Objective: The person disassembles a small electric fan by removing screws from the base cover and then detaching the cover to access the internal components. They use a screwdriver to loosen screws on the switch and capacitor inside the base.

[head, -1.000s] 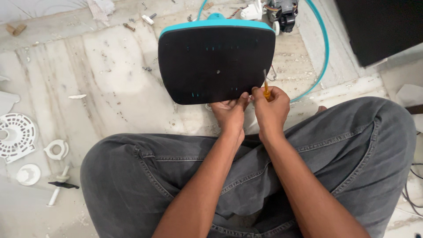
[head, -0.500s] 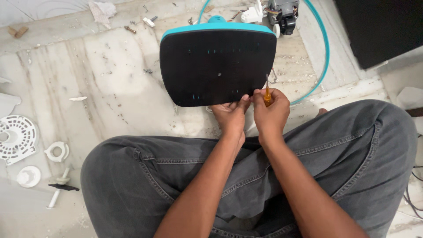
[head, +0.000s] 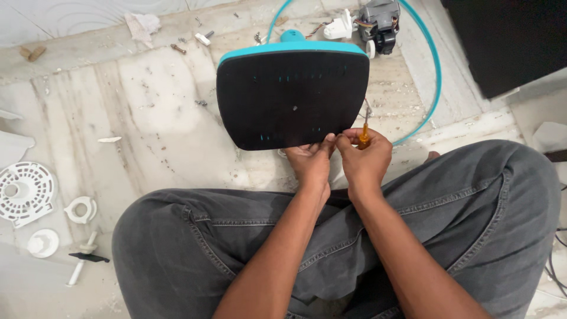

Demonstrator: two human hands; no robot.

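A black rounded-square base plate (head: 292, 97) with a teal rim stands tilted on the marble floor in front of my crossed legs. My left hand (head: 313, 162) pinches its lower right edge. Beside it, my right hand (head: 365, 160) grips a small orange-handled screwdriver (head: 364, 137), whose metal tip points up along the plate's right side. The two hands touch each other at the plate's bottom corner.
A teal ring (head: 434, 71) curves behind the plate, and a small grey motor (head: 378, 23) lies at the top. White plastic parts, including a round grille (head: 23, 192) and rings (head: 80, 210), sit at the left. Loose screws (head: 177, 48) lie near the far step.
The plate and both hands sit slightly lower and further right in view. The grip on the screwdriver and on the plate's edge is unchanged.
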